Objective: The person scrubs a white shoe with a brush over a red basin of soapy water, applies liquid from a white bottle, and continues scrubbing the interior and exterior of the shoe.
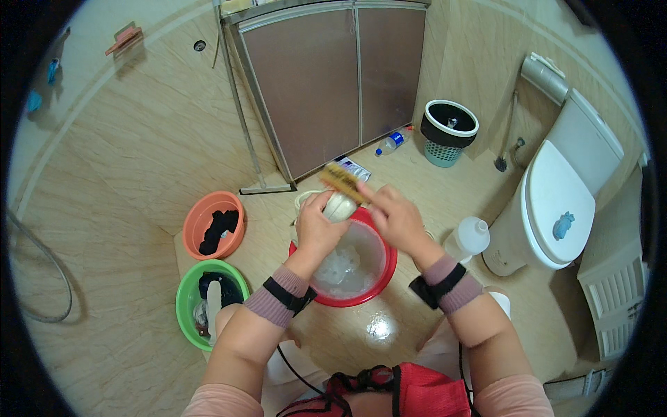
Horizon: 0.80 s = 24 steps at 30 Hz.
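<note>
My left hand [317, 226] is closed round a rounded white shoe [339, 206], holding it up over the far rim of a red basin [390, 267]. My right hand [399, 217] grips a scrubbing brush [342, 182] with yellowish bristles. The brush lies against the shoe's far side or just above it; its contact is partly hidden. Inside the basin, cloudy water with white suds [340, 267] shows. Behind the left hand, another pale item [303, 201] is partly covered.
At left stand an orange basin [240, 236] and a green basin [182, 309], both holding dark cloth. A white plastic jug [471, 236] stands right, before the toilet [556, 187]. Farther back are a floor squeegee [267, 189], a bottle [393, 142] and a bin [443, 154].
</note>
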Available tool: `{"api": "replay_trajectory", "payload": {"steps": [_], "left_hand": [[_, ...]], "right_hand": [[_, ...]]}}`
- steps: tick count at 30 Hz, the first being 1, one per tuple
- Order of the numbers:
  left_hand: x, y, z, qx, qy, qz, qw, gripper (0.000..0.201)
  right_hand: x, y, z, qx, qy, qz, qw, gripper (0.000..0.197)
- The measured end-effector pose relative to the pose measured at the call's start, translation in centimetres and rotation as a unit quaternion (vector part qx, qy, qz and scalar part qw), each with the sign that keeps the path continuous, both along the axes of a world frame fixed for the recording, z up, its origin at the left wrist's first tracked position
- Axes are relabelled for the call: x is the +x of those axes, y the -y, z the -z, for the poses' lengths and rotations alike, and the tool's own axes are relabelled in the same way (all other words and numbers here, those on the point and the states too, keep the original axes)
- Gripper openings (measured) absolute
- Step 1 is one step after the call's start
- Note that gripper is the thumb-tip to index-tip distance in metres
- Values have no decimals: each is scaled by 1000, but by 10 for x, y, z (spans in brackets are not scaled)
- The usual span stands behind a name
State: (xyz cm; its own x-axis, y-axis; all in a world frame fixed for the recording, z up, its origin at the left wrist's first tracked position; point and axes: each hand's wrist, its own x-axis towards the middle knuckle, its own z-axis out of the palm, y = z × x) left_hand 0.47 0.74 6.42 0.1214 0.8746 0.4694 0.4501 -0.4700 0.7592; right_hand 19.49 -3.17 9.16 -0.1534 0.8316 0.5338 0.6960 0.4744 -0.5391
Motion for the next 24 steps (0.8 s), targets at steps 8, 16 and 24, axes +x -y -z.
{"api": "replay_trajectory", "payload": {"steps": [8, 16, 24], "left_hand": [[-2, 1, 0, -5, -33, 11, 999, 48], [-8, 3, -8, 99, -112, -13, 989, 50], [-17, 2, -8, 160, -130, -8, 979, 46]], "right_hand": [[-3, 7, -6, -14, -4, -13, 1000, 38], [-5, 15, -22, -65, -70, -45, 994, 35], [-1, 4, -11, -26, -112, -62, 991, 34]]}}
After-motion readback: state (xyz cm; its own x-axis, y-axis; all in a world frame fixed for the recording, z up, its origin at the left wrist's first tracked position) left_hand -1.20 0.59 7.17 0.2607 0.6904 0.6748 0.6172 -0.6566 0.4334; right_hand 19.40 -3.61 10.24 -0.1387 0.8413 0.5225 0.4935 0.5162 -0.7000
